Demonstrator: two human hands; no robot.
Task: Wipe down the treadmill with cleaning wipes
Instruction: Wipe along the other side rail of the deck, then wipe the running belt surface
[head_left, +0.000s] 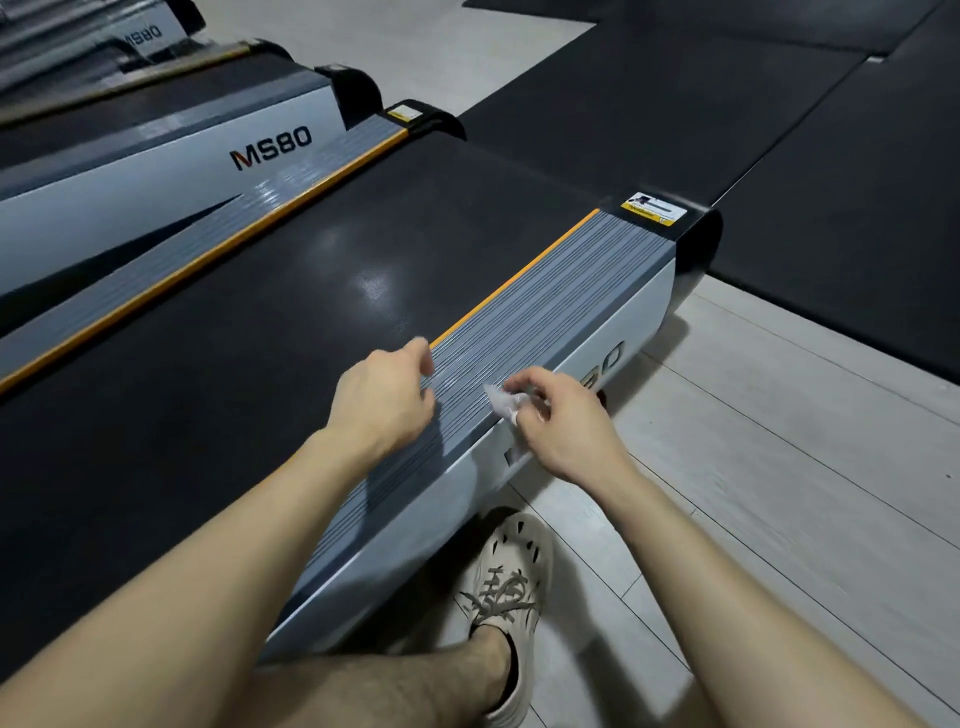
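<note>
The treadmill lies in front of me with a black belt (291, 312) and a grey ribbed side rail (545, 306) edged in orange. My right hand (563, 426) pinches a small crumpled white wipe (501, 400) over the rail's outer edge. My left hand (382, 397) hovers over the rail's inner edge with fingers loosely curled and nothing in it; whether it touches the rail is unclear.
A second treadmill marked MS80 (270, 148) stands to the left, another beyond it. Black rubber mats (779, 130) cover the floor ahead. Light plank floor (753, 467) is on the right, where my foot in a beige shoe (511, 587) stands close to the treadmill's side.
</note>
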